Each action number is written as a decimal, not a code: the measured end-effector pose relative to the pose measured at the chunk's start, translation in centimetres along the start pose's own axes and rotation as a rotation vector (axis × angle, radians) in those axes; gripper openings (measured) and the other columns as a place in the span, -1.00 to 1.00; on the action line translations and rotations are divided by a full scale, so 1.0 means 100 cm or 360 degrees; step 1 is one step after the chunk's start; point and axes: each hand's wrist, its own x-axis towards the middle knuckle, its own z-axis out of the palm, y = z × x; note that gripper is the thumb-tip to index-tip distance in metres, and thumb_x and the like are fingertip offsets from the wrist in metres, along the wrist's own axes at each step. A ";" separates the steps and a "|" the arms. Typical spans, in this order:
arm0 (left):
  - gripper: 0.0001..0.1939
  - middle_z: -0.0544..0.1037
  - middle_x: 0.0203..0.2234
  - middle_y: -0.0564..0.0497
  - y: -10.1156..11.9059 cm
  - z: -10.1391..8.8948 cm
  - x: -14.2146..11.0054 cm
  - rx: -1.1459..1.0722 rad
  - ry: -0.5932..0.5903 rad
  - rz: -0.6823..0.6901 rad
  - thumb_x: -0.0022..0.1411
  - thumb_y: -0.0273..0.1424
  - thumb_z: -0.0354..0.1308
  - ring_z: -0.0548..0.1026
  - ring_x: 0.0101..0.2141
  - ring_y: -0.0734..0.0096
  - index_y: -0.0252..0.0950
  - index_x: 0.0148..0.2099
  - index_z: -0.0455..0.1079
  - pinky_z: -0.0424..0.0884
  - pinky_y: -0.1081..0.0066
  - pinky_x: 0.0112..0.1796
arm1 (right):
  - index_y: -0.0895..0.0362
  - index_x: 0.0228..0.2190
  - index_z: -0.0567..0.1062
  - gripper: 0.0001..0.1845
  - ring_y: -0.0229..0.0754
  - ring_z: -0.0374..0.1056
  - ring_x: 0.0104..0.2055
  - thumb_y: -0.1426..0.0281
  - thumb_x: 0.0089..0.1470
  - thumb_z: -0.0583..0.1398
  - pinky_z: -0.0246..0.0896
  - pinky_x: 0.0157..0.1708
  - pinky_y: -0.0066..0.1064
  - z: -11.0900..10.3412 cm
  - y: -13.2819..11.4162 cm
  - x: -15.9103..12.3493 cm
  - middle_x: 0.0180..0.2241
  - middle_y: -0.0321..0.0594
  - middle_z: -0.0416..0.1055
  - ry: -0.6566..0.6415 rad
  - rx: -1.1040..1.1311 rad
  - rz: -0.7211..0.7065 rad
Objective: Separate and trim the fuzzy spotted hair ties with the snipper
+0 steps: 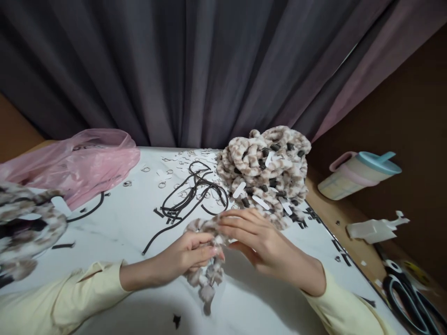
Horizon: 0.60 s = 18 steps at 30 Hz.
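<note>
Lying at the far left of the frame are mottled plush pieces (54,232) beside a pink plastic bag (98,163). Toward the lower centre, the left hand (190,253) has its grip clamped on a plush strip (206,281) above a white worktop (251,302); pinching close to the spot being worked should steady such soft pile. Farther up, tangled dark cords (200,180) lie near the strip, best kept from snagging it. Just right of the strip, the right hand (258,235) arches over its upper end, fingertips at the plush; whether that grip is closed, I cannot tell. Light, even fingertip pressure would probably keep fluff from bunching. Right of centre sits a heap of plush loops (279,139); scissors (401,278) lie at lower right, safely apart from the fingers.
</note>
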 end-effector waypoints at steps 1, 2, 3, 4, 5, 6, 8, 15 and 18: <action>-0.64 -0.05 -0.75 0.28 -0.001 -0.001 0.000 -0.0023 -0.0014 -0.0023 0.17 -0.12 0.11 -0.13 -0.71 0.66 -0.37 -0.34 0.32 -0.22 0.48 -0.64 | 0.14 -0.01 0.32 -0.66 -0.09 0.21 0.06 0.55 0.18 0.03 0.17 -0.02 -0.18 0.003 0.001 0.001 -0.08 -0.05 0.40 -0.0005 0.0021 -0.0014; -0.64 -0.05 -0.75 0.28 -0.003 -0.002 0.000 -0.0058 -0.0021 -0.0043 0.17 -0.12 0.11 -0.14 -0.71 0.66 -0.37 -0.35 0.31 -0.22 0.47 -0.64 | 0.15 -0.03 0.34 -0.69 -0.10 0.26 -0.01 0.54 0.19 0.03 0.19 -0.07 -0.19 0.007 0.002 0.001 -0.14 -0.06 0.43 0.0007 0.0038 -0.0026; -0.64 -0.05 -0.75 0.28 -0.004 -0.003 0.001 -0.0105 -0.0025 -0.0064 0.16 -0.12 0.12 -0.14 -0.71 0.66 -0.36 -0.37 0.30 -0.23 0.47 -0.65 | 0.16 -0.05 0.35 -0.71 -0.11 0.29 -0.07 0.54 0.19 0.03 0.21 -0.11 -0.22 0.010 0.003 0.002 -0.18 -0.07 0.44 0.0024 0.0046 -0.0038; -0.64 -0.06 -0.75 0.28 -0.006 -0.004 0.002 -0.0158 -0.0026 -0.0085 0.15 -0.11 0.13 -0.15 -0.71 0.67 -0.35 -0.38 0.29 -0.24 0.47 -0.65 | 0.17 -0.05 0.35 -0.72 -0.12 0.31 -0.11 0.54 0.20 0.03 0.21 -0.15 -0.23 0.014 0.005 0.002 -0.21 -0.07 0.45 0.0043 0.0039 -0.0045; -0.64 -0.06 -0.75 0.28 -0.007 -0.006 0.002 -0.0215 -0.0029 -0.0108 0.14 -0.11 0.13 -0.16 -0.71 0.67 -0.34 -0.40 0.27 -0.25 0.48 -0.65 | 0.19 -0.05 0.35 -0.72 -0.13 0.32 -0.14 0.54 0.20 0.03 0.21 -0.19 -0.25 0.016 0.006 0.002 -0.23 -0.07 0.45 0.0061 0.0019 -0.0051; -0.64 -0.06 -0.75 0.28 -0.008 -0.007 0.003 -0.0272 -0.0033 -0.0131 0.12 -0.11 0.14 -0.17 -0.72 0.68 -0.33 -0.41 0.26 -0.26 0.48 -0.66 | 0.20 -0.05 0.34 -0.72 -0.13 0.32 -0.16 0.54 0.20 0.02 0.20 -0.22 -0.26 0.019 0.006 0.002 -0.24 -0.07 0.45 0.0072 -0.0008 -0.0060; -0.63 -0.05 -0.76 0.28 -0.010 -0.008 0.005 -0.0361 -0.0037 -0.0179 0.10 -0.11 0.17 -0.17 -0.72 0.69 -0.33 -0.44 0.24 -0.27 0.49 -0.66 | 0.21 -0.06 0.35 -0.72 -0.13 0.33 -0.19 0.54 0.20 0.00 0.19 -0.25 -0.27 0.021 0.007 0.001 -0.26 -0.06 0.46 0.0070 -0.0049 -0.0066; -0.61 -0.07 -0.75 0.29 -0.015 -0.003 0.005 -0.0192 0.0054 -0.0133 0.13 -0.06 0.11 -0.16 -0.72 0.67 -0.32 -0.37 0.23 -0.24 0.51 -0.66 | 0.21 -0.27 0.45 -0.72 -0.15 0.34 -0.29 0.61 0.16 -0.04 0.17 -0.24 -0.27 0.019 0.009 0.004 -0.36 -0.09 0.46 0.0095 0.0287 0.0023; -0.70 0.03 -0.71 0.22 -0.013 0.000 0.003 0.0376 0.0271 0.0097 0.24 -0.17 0.00 -0.01 -0.68 0.61 -0.29 -0.40 0.21 -0.09 0.50 -0.63 | 0.19 -0.38 0.46 -0.74 -0.18 0.34 -0.35 0.49 0.21 0.00 0.20 -0.30 -0.34 0.018 0.008 0.005 -0.42 -0.13 0.46 0.0128 0.0532 0.0245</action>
